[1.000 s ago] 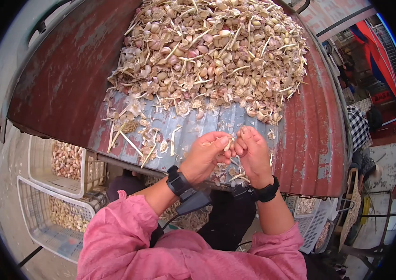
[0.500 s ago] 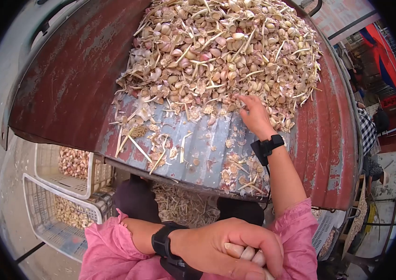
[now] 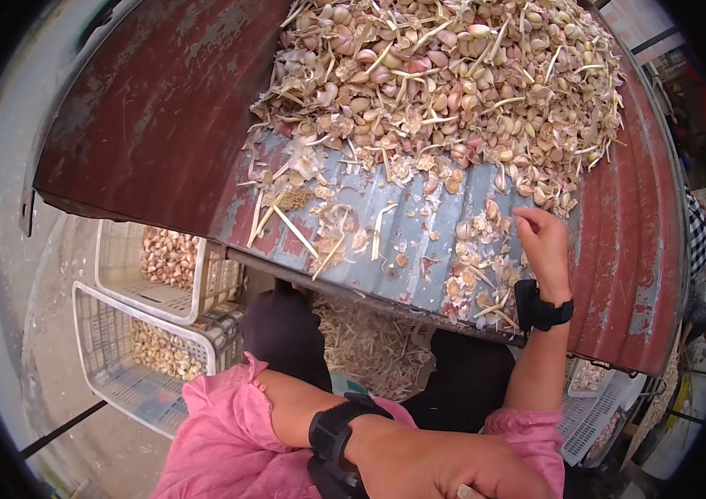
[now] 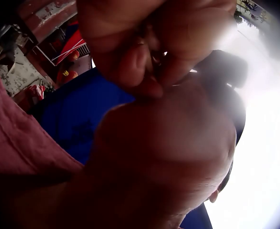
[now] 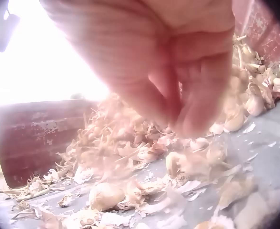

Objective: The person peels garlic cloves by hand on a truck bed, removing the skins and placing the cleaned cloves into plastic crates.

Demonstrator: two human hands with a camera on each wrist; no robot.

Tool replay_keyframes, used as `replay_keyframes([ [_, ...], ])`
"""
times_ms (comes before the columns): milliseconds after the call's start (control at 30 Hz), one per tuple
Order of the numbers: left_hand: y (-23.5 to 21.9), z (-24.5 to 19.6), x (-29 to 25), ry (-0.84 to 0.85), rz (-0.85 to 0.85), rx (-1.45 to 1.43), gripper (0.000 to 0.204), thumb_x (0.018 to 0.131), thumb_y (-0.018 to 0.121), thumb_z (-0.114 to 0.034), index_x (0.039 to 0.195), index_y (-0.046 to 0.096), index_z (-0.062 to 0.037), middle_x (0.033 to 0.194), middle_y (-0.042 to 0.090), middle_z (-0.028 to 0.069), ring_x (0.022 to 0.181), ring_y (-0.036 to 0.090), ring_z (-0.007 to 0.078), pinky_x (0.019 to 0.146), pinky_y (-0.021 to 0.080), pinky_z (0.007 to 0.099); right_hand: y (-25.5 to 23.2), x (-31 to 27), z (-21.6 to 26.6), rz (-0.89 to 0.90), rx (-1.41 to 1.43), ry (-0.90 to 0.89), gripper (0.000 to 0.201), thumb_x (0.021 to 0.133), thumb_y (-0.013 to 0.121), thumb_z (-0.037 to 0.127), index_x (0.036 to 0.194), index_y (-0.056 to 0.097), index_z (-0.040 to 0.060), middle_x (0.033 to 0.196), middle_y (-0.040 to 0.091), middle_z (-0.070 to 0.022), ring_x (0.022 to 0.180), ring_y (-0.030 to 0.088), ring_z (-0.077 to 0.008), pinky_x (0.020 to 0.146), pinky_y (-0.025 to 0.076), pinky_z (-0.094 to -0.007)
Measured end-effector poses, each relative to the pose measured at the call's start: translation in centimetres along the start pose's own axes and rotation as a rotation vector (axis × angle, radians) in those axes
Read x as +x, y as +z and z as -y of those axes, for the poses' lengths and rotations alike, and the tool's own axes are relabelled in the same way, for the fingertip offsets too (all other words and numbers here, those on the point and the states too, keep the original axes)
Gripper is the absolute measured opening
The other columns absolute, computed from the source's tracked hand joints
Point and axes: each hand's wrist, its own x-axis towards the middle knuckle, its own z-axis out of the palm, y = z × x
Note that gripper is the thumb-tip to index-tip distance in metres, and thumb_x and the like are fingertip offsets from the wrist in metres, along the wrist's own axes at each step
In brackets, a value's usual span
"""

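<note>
My left hand (image 3: 453, 461) is low at the bottom of the head view, near my body, and grips garlic cloves. One pale clove (image 3: 468, 493) shows at the lower frame edge; the fingers are mostly cut off there. In the left wrist view, dark and blurred, the fingers (image 4: 135, 67) are curled in. Over the metal sheet, my right hand (image 3: 546, 249) hovers with bent fingers pointing down, beside scattered cloves and husks (image 3: 473, 270). The right wrist view shows its fingertips (image 5: 195, 126) above loose garlic, nothing visible between them. Behind lies a big garlic pile (image 3: 453, 91).
The heap rests on a corrugated red and grey metal sheet (image 3: 419, 258) with a raised red side panel (image 3: 161, 108). Dry stalks (image 3: 294, 233) lie at its front left. Crates of garlic (image 3: 145, 358) stand lower left; another crate (image 3: 590, 420) is lower right.
The hands were together over the sheet a second ago. The left then drew back toward the body with cloves; the right reached to the pile's edge, then came back toward the scattered husks.
</note>
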Motion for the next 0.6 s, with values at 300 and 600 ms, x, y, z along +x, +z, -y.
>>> replay_keyframes([
  [300,-1.2,0.5,1.1,0.106,0.006,0.133,0.016,0.078,0.061,-0.011,0.085,0.059,0.0032,0.080,0.059,0.0118,0.074,0.057,0.0232,0.065,0.044,0.0301,3.1,1.6,0.4,0.097,-0.014,-0.044,0.020,0.072,0.058,0.008,0.089,0.061,-0.0021,0.073,0.059,-0.0090,0.063,0.055,-0.0142,0.058,0.044,-0.0249],
  [600,-9.6,-2.2,-0.7,-0.139,-0.856,0.205,0.015,0.084,0.050,-0.013,0.094,0.052,-0.0012,0.091,0.052,0.0063,0.062,0.047,0.0089,0.045,0.031,0.0159,-0.6,-2.1,0.4,0.276,1.169,0.317,0.029,0.080,0.054,0.007,0.108,0.050,-0.0019,0.090,0.058,-0.0056,0.071,0.056,-0.0093,0.063,0.049,-0.0213],
])
